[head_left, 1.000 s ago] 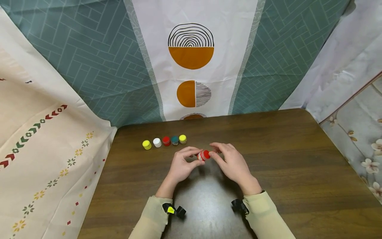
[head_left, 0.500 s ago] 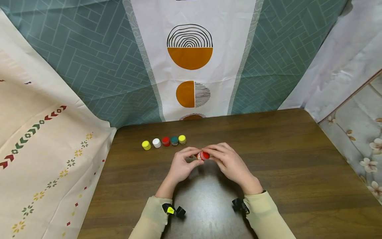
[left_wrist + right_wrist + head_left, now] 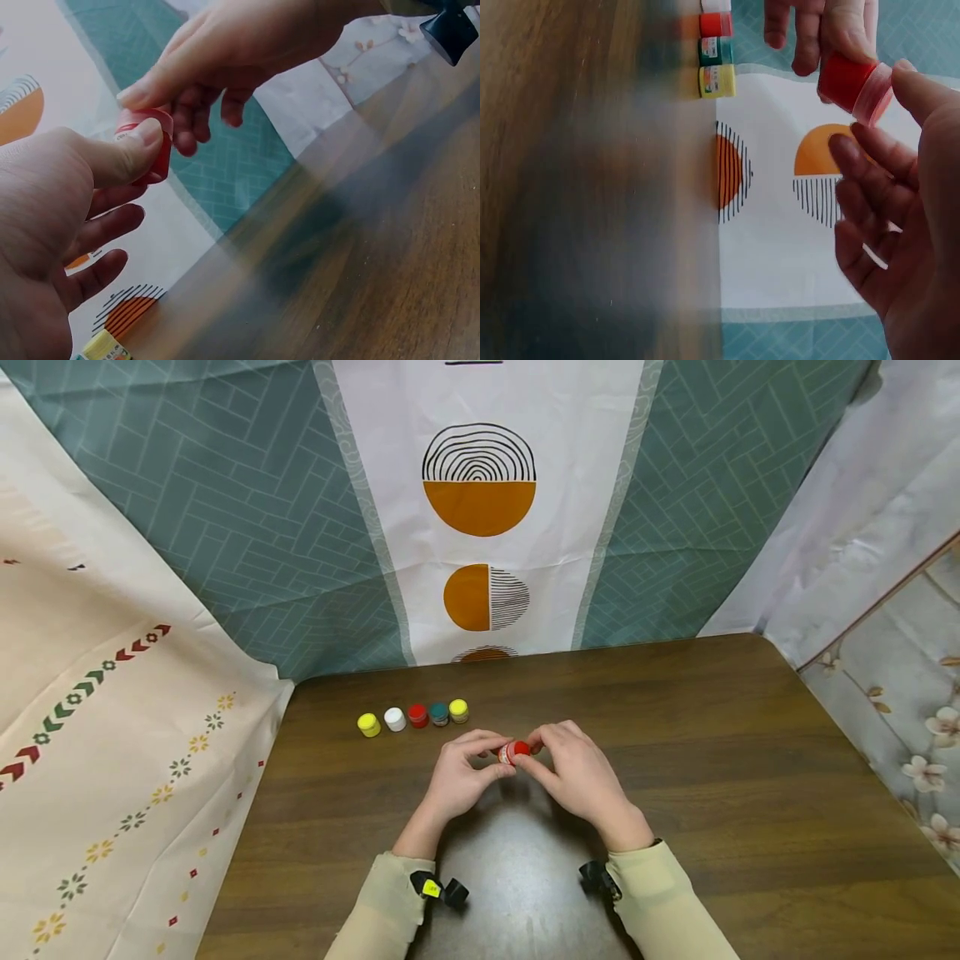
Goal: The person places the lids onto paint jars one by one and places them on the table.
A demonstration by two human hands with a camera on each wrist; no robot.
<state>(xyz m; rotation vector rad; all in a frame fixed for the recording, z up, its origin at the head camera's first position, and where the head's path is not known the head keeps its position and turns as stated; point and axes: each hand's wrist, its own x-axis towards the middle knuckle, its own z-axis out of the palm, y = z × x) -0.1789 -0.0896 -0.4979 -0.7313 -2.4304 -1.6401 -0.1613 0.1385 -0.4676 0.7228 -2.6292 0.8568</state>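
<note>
A small red paint jar [image 3: 512, 752] is held above the table, tilted on its side with its lid toward the right. My left hand [image 3: 457, 774] pinches the jar's body between thumb and fingers; in the left wrist view its other fingers hang loosely below. My right hand [image 3: 582, 774] has thumb and index finger at opposite sides of the lid [image 3: 874, 94], pinching it. Its remaining fingers are loosely bent in the right wrist view. The lid appears to be on the jar, and the fingers partly cover the label.
Behind the left hand, a row of small jars stands on the wooden table [image 3: 712, 760]: yellow [image 3: 368, 725], white [image 3: 394, 719], red [image 3: 417, 716], teal [image 3: 438, 713] and another yellow jar [image 3: 459, 711]. A patterned curtain [image 3: 300, 527] hangs along the table's back edge.
My right hand turns at the lid: its fingers reached over the lid half a second ago, and now the wrist is rolled back with the thumb lower. The left hand stays nearly still.
</note>
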